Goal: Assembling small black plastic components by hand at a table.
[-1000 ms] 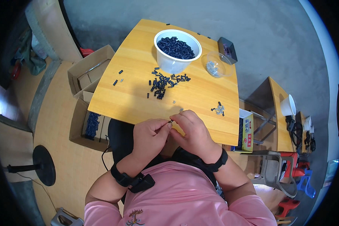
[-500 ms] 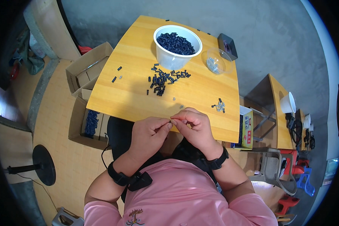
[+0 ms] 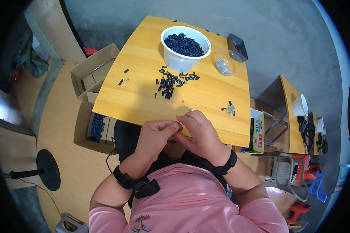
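Both hands meet just above the near edge of the yellow wooden table (image 3: pixel 124 101). My left hand (image 3: pixel 156 136) is closed, thumb and forefinger pinched at a tiny piece mostly covered by the fingertips. Against it, my right hand (image 3: pixel 201 134) is also closed, its fingertips touching the same spot; what they grip is too small to name. Beyond the hands lies a loose pile of small black plastic parts (image 3: pixel 168 82). Two small greyish bits lie between pile and hands. Right of them sits a little heap of clear and metallic pieces (image 3: pixel 230 109) with a few black parts.
A white bucket (image 3: pixel 186 62) full of black parts stands at the back, beside a clear bowl (image 3: pixel 234 70) of silvery pieces and a dark box (image 3: pixel 237 47). Cardboard boxes (image 3: pixel 81 134) flank the table on the left; a yellow carton (image 3: pixel 258 134) and a chair (image 3: pixel 286 174) are right.
The whole view has shifted slightly. My right fingers have curled over more, and the thumb has dropped lower beside the left fingertips. The table items look unmoved.
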`<state>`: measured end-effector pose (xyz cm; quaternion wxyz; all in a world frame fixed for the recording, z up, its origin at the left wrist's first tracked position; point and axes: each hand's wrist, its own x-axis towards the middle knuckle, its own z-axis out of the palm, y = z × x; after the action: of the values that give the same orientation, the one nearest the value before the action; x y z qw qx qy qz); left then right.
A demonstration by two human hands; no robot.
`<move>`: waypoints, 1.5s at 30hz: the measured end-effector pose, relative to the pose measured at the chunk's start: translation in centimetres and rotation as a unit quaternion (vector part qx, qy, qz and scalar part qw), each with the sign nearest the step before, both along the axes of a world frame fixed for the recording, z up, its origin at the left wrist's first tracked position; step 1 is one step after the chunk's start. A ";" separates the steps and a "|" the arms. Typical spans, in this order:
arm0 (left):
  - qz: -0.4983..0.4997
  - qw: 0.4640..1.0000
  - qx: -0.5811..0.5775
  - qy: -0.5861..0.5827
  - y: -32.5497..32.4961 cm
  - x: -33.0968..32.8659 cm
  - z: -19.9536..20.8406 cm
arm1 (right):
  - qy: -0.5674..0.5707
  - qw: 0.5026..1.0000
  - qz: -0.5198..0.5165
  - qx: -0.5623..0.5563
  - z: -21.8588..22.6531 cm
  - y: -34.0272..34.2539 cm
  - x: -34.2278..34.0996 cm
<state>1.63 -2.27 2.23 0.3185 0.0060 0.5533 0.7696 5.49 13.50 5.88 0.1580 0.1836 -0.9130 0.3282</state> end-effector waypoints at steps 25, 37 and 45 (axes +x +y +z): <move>-0.025 0.984 -0.121 0.132 -0.4 1.4 -0.7 | -0.062 0.982 -0.004 0.179 0.0 -0.7 1.1; -0.087 0.934 -0.232 0.258 -2.6 1.7 1.9 | 0.022 0.976 0.040 0.211 -1.1 -2.4 1.2; -0.076 0.915 -0.244 0.311 -5.0 0.7 1.4 | 0.024 0.966 0.066 0.248 -2.0 -4.6 0.5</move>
<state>2.38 -7.26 3.64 0.1794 0.2096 0.7929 0.5433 5.99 8.94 3.85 0.1073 0.2847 -0.9477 0.0969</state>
